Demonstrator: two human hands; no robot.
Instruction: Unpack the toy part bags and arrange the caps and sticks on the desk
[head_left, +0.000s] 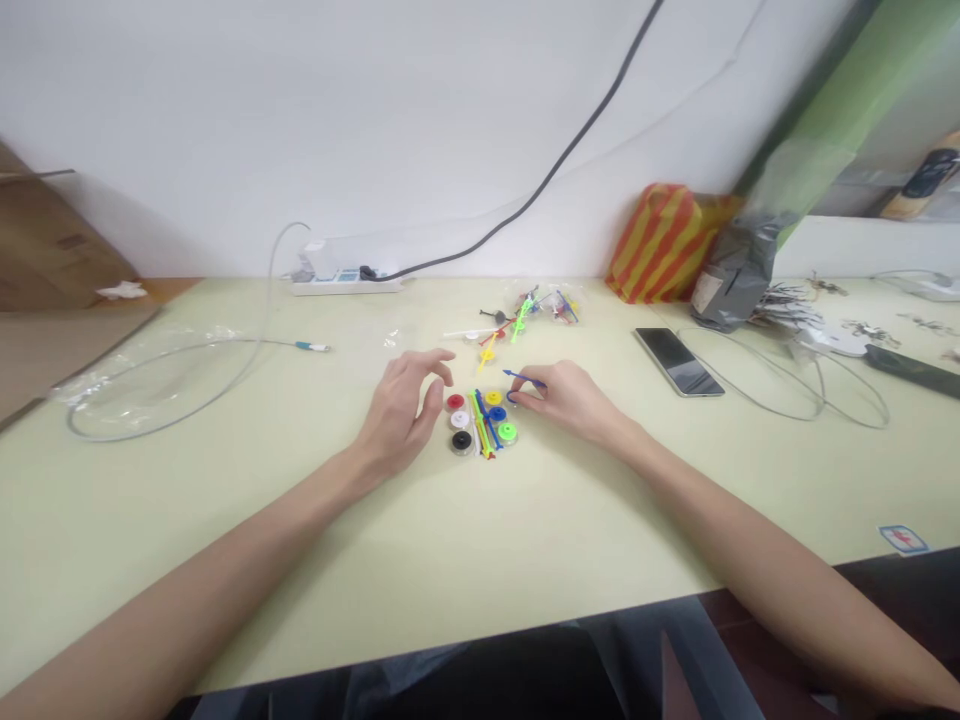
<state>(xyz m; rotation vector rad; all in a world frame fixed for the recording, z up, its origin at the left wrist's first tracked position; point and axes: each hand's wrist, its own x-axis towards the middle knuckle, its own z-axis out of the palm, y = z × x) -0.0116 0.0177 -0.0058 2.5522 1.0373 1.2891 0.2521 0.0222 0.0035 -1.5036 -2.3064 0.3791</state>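
Between my hands lie small round discs in two columns: a red disc (455, 402), a white disc (459, 420) and a black disc (461, 441) on the left, a yellow disc (493, 398), a blue disc (496, 414) and a green disc (508, 432) on the right. Several coloured plastic arrows (484, 425) lie lengthwise between the columns. My right hand (559, 395) pinches a blue arrow-shaped piece (523, 378) at the right column's upper end. My left hand (405, 405) hovers beside the red disc, fingers curved and apart, with nothing in it.
Behind the discs lie loose coloured arrow pieces (489, 350) and a clear bag (559, 303) of more. A phone (678, 361) rests at right, near a striped bag (652, 245). A power strip (345, 284) sits by the wall; a white cable (187, 425) loops at left.
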